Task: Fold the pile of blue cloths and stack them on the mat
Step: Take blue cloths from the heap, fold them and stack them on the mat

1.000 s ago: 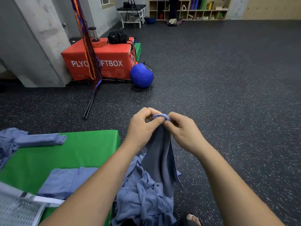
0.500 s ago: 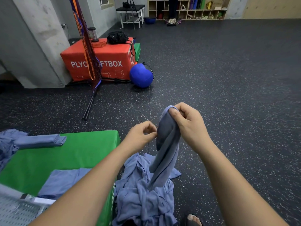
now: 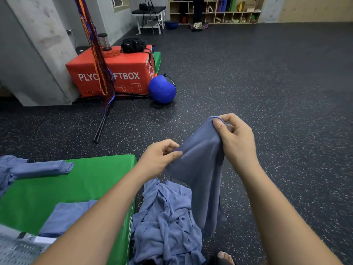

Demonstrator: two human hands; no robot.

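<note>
1. R hand (image 3: 236,142): thumb + fingers pinch top corner of cloth (image 3: 202,169), held up over floor (image 3: 286,111).
2. L hand (image 3: 158,159): lower, pinches cloth's left edge. Fabric spread btwn hands, rest hangs down.
3. Crumpled pile (image 3: 166,217): on floor, against right side of mat (image 3: 80,180), below hanging cloth. Contact w/ cloth: cannot tell.
4. On mat: folded stack (image 3: 42,167) far left, flat cloth (image 3: 65,217) at near edge.
</note>
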